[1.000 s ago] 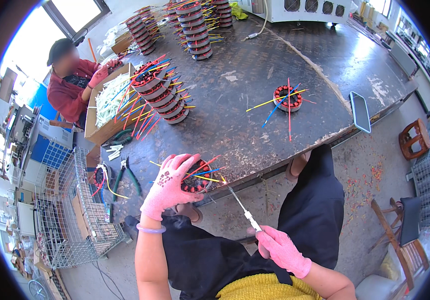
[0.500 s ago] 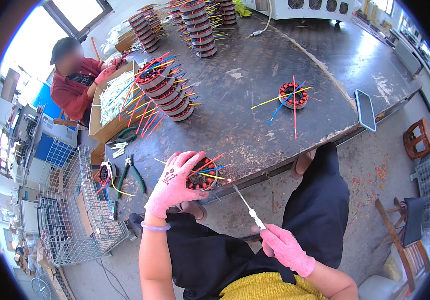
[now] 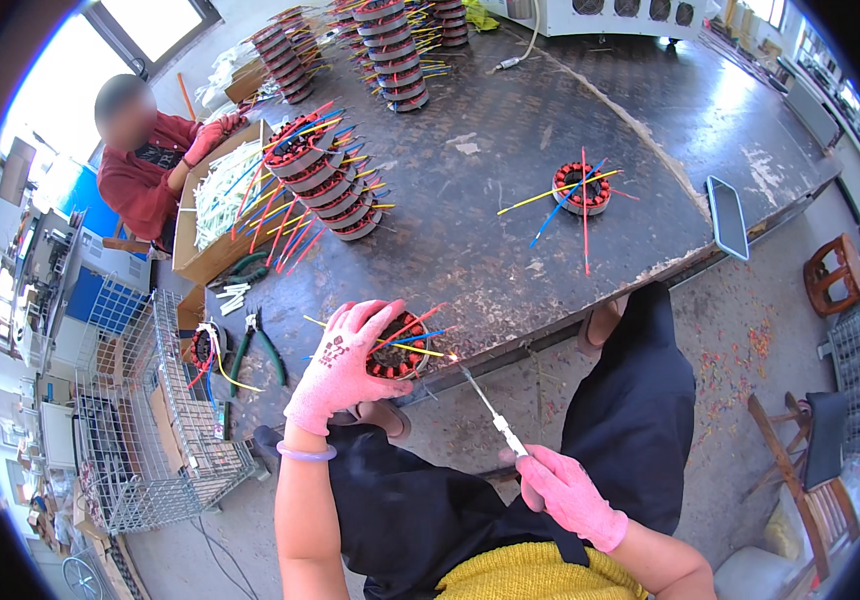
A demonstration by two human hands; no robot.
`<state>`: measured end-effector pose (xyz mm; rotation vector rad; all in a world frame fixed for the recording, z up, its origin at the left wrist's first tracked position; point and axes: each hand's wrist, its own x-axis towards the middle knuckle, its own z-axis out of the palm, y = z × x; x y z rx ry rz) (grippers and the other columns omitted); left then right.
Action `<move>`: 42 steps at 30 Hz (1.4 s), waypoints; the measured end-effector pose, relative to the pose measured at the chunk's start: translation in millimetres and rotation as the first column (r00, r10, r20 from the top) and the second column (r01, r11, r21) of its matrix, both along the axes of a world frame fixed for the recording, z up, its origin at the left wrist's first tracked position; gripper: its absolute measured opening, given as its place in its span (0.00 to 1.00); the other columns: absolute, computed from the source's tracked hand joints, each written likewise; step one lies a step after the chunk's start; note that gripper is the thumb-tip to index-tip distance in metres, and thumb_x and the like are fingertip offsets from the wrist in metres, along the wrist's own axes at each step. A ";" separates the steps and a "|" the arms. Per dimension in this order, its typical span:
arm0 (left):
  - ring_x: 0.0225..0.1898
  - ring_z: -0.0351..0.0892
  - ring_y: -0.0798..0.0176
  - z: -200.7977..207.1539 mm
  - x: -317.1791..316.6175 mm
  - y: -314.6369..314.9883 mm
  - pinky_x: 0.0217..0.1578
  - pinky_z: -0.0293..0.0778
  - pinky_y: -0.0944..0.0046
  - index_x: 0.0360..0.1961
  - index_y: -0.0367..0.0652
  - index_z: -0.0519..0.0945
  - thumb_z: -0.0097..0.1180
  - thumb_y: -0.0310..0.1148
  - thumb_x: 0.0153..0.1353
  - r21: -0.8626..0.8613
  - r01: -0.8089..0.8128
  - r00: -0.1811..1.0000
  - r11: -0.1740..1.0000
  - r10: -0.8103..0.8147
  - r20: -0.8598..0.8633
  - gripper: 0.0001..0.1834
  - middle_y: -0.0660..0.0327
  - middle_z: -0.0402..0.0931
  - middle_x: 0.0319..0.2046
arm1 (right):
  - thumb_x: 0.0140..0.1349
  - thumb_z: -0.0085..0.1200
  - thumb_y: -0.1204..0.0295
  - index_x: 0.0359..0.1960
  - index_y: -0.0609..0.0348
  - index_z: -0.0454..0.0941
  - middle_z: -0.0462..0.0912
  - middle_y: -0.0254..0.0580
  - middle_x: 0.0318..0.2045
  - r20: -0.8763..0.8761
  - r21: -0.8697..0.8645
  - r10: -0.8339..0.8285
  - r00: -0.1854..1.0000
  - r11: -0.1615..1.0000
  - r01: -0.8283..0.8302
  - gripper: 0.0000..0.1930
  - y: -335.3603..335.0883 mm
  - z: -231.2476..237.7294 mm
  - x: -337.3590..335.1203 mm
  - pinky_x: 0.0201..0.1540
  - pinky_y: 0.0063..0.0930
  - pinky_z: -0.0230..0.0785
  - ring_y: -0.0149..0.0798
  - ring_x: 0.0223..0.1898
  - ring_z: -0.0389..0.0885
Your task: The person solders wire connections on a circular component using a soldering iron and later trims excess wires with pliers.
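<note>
I log, clock centred on coil ring (image 3: 400, 368): left hand (image 3: 340, 362), pink-gloved, clasping it. Four o'clock: right hand (image 3: 572, 497), pink-gloved, gripping white rod (image 3: 506, 433), tip just beside glow (image 3: 453, 357) at end of yellow wire (image 3: 420, 349). Nine: green-handled pliers (image 3: 270, 355). Eleven: ring stack (image 3: 330, 195). Two: lone ring (image 3: 596, 205); phone (image 3: 728, 220) beyond.

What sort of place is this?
Probably a workshop for electrical parts: stacks of wired rings stand on a scuffed worktable, and green-handled pliers lie there too.
</note>
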<state>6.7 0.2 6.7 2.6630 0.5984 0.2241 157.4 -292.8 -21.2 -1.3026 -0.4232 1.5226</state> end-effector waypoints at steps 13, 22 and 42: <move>0.62 0.66 0.45 -8.5 -4.7 0.1 0.65 0.63 0.51 0.66 0.40 0.69 0.78 0.38 0.31 -0.003 -0.035 0.999 0.999 0.035 0.024 0.55 0.49 0.69 0.60 | 0.76 0.44 0.67 0.56 0.64 0.76 0.70 0.28 0.20 -0.044 -0.026 -0.046 0.998 0.999 0.045 0.16 0.1 2.0 -0.5 0.27 0.18 0.59 0.21 0.22 0.66; 0.66 0.63 0.45 -7.0 -8.2 5.5 0.72 0.51 0.45 0.67 0.44 0.69 0.76 0.40 0.34 0.056 0.060 0.997 0.997 -0.062 0.045 0.52 0.52 0.67 0.62 | 0.76 0.46 0.66 0.57 0.66 0.74 0.67 0.26 0.19 -0.066 -0.059 -0.067 0.996 0.996 0.063 0.17 0.1 4.6 0.3 0.25 0.18 0.55 0.21 0.21 0.62; 0.66 0.64 0.47 -7.4 -3.8 5.4 0.73 0.47 0.42 0.65 0.44 0.70 0.77 0.43 0.31 0.080 0.008 0.998 0.997 -0.013 0.064 0.54 0.53 0.72 0.55 | 0.76 0.44 0.64 0.58 0.64 0.74 0.68 0.28 0.21 -0.033 -0.026 -0.015 0.999 1.000 0.014 0.18 4.1 -2.1 1.3 0.28 0.19 0.58 0.22 0.23 0.64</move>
